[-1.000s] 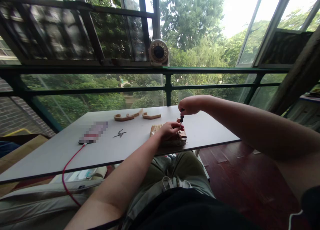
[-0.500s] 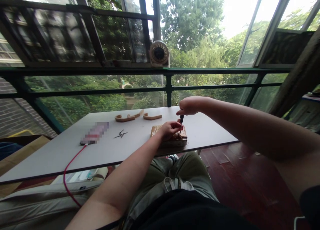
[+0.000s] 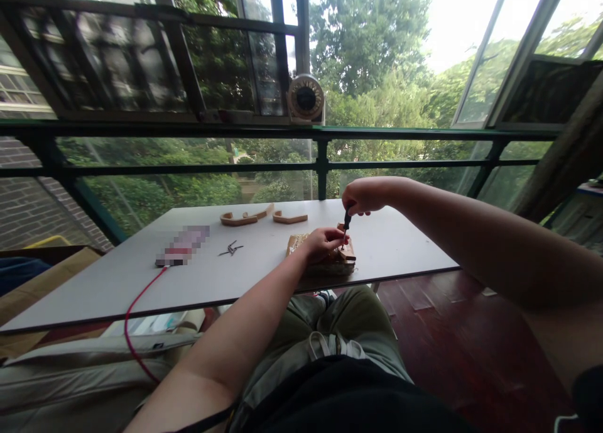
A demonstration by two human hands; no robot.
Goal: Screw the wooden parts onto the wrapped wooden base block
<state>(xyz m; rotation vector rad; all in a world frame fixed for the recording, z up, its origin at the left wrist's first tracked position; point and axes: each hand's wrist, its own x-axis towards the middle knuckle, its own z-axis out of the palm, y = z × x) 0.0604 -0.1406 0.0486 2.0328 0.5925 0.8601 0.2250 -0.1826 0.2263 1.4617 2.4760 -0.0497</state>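
A wooden assembly of flat pieces lies on the white table near its front edge. My left hand rests on top of it, fingers closed around a small wooden part. My right hand hovers just above, fist closed on the handle of a small black screwdriver, whose tip points down into the wood beside my left fingers.
Curved wooden pieces lie at the table's far side. A few loose screws sit mid-table. A blurred flat object with a red cable lies left. A green railing and windows stand behind.
Both hands stay on the wooden assembly; my right hand has only shifted slightly on the screwdriver. The view has drifted a little.
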